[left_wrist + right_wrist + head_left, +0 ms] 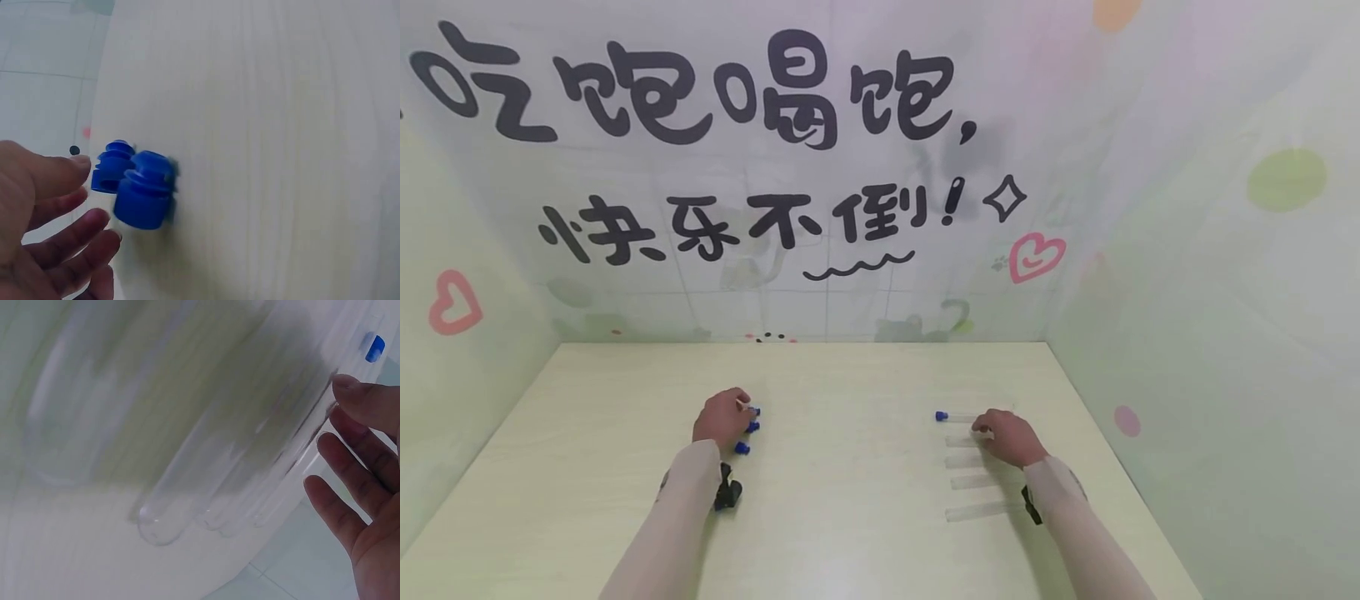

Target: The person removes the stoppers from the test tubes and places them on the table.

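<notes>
In the head view my left hand [724, 419] is at the left, beside three blue test tube stoppers, the nearest [742, 448] lying apart from its fingers. The left wrist view shows two ribbed stoppers; the thumb is close to the farther one [112, 165], the fingers spread, and the larger one [144, 194] sits just to their right. Over the far end of a row of clear test tubes [973, 481] is my right hand [1011, 437]. Its thumb and fingers are extended at the farthest tube, which has a blue stopper [941, 416]; exact contact is unclear.
The pale wooden table [842, 500] spreads between the hands. A printed cloth wall [820, 308] stands at its back edge, with side walls left and right. Several unstoppered tubes lie side by side, rounded ends toward the right.
</notes>
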`<state>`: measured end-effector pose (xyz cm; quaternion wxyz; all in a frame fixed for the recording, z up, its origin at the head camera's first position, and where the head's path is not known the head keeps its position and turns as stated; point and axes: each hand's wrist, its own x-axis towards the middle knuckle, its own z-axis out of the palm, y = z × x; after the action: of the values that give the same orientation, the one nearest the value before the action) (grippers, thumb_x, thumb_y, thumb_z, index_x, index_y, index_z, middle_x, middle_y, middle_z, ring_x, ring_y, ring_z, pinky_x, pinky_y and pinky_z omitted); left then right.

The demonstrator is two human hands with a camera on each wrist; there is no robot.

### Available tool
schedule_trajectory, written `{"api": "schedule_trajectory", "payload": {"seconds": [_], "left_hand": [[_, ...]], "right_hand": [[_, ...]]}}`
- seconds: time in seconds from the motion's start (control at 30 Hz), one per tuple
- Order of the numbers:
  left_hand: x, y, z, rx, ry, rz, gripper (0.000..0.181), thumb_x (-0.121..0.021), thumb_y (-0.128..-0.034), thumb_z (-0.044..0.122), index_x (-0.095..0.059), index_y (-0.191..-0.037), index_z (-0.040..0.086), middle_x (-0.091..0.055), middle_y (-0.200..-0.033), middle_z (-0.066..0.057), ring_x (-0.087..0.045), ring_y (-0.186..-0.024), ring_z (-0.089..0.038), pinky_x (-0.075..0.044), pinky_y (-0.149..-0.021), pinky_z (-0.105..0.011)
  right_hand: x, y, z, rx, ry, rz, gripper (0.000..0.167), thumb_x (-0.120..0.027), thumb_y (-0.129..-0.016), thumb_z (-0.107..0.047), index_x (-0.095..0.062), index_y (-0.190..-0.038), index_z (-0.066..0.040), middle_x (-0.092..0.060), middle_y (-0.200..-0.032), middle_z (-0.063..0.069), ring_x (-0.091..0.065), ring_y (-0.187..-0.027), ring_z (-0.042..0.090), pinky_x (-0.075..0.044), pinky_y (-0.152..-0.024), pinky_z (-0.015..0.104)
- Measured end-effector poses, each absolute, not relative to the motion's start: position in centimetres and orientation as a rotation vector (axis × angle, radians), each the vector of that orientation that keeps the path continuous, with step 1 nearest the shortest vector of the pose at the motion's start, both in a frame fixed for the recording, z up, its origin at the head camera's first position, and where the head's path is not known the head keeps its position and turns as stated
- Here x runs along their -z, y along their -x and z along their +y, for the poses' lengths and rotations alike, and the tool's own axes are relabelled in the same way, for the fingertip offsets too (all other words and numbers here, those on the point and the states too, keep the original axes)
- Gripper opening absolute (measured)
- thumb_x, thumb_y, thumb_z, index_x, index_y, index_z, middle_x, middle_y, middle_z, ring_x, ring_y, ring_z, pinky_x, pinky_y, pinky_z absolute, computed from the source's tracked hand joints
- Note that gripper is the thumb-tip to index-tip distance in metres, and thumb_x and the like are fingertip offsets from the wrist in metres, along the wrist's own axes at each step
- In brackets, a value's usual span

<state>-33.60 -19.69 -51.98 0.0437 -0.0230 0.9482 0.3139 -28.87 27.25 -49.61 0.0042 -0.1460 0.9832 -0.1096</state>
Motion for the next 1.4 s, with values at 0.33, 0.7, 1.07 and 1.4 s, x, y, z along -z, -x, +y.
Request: {"api": "schedule_trajectory", "payload": {"seconds": [0.33, 0.7, 1.07, 1.4], "left_hand": [[49.1, 32.2, -17.9, -1.155, 0.119, 3.111, 0.030, -0.052, -0.0904, 0.012, -0.059, -0.117, -0.002, -0.052, -0.119, -0.027, -0.050, -0.108, -0.042, -0.040, -0.086, -0.058], [46.4, 30.8, -12.9, -1.595, 0.020, 2.768, 0.036, -0.050, -0.0944, 0.014, -0.052, -0.128, 0.001, -0.054, -0.122, -0.021, -0.053, -0.108, -0.031, -0.047, -0.085, -0.042], [46.7, 30.0, -8.4, -1.671, -0.011, 2.688, 0.034, -0.053, -0.0934, 0.015, -0.054, -0.125, 0.003, -0.058, -0.121, -0.018, -0.055, -0.107, -0.029, -0.049, -0.085, -0.041], [49.0, 30.0, -4.8, -1.698, -0.022, 2.640, 0.031, -0.053, -0.0912, 0.012, -0.058, -0.119, 0.001, -0.062, -0.110, -0.016, -0.059, -0.099, -0.027, -0.051, -0.079, -0.038]], "right_hand": [[47.6, 28.9, 26.9, 0.356, 0.549, 3.096, 0.022, -0.073, -0.078, -0.002, -0.070, -0.099, -0.005, -0.068, -0.093, 0.008, -0.065, -0.087, 0.024, -0.053, -0.075, 0.041], [46.6, 28.4, 26.5, 0.289, 0.570, 3.168, 0.022, -0.073, -0.079, -0.004, -0.070, -0.101, -0.005, -0.067, -0.098, 0.009, -0.065, -0.086, 0.026, -0.054, -0.070, 0.041], [46.2, 28.4, 26.8, 0.364, 0.473, 3.270, 0.032, -0.070, -0.080, -0.003, -0.065, -0.112, -0.002, -0.064, -0.104, 0.012, -0.065, -0.086, 0.026, -0.054, -0.071, 0.043], [47.3, 29.1, 27.9, 0.337, 0.483, 3.234, 0.033, -0.070, -0.080, -0.001, -0.064, -0.112, 0.001, -0.063, -0.105, 0.015, -0.064, -0.094, 0.030, -0.053, -0.079, 0.043]]}}
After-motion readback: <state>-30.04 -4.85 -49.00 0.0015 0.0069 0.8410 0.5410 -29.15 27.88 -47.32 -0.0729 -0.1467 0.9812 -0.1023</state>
